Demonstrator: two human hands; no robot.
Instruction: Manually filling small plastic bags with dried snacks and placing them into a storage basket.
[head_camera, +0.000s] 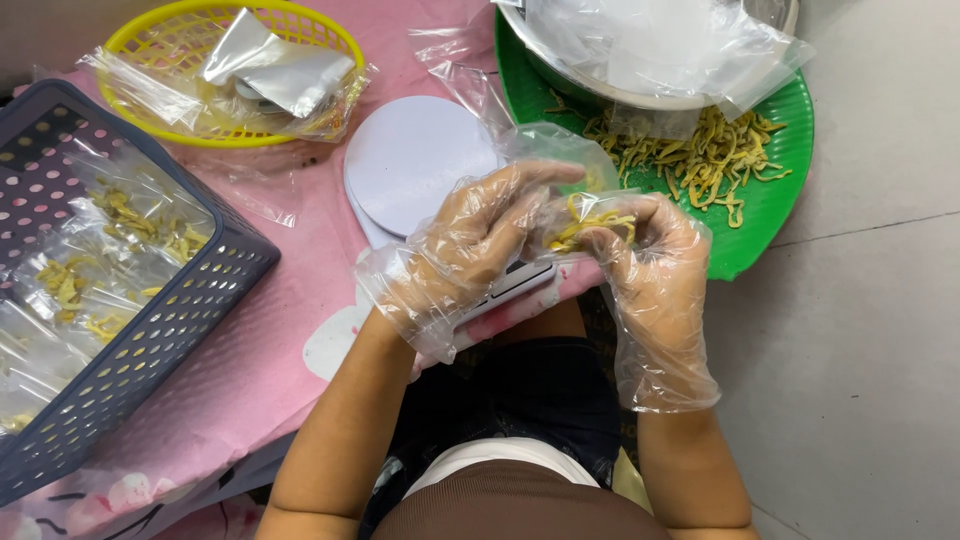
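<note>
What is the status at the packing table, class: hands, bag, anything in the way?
Left hand and right hand, both gloved, shut on small clear bag of yellow strips. White scale just beneath. Nothing between hands.

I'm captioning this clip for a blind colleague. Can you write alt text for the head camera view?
Two hands in clear disposable gloves, left hand and right hand, hold a small clear bag with yellow strips inside, above a white kitchen scale on a pink table. A green plate of loose strips lies right; a dark basket of filled bags left.
</note>
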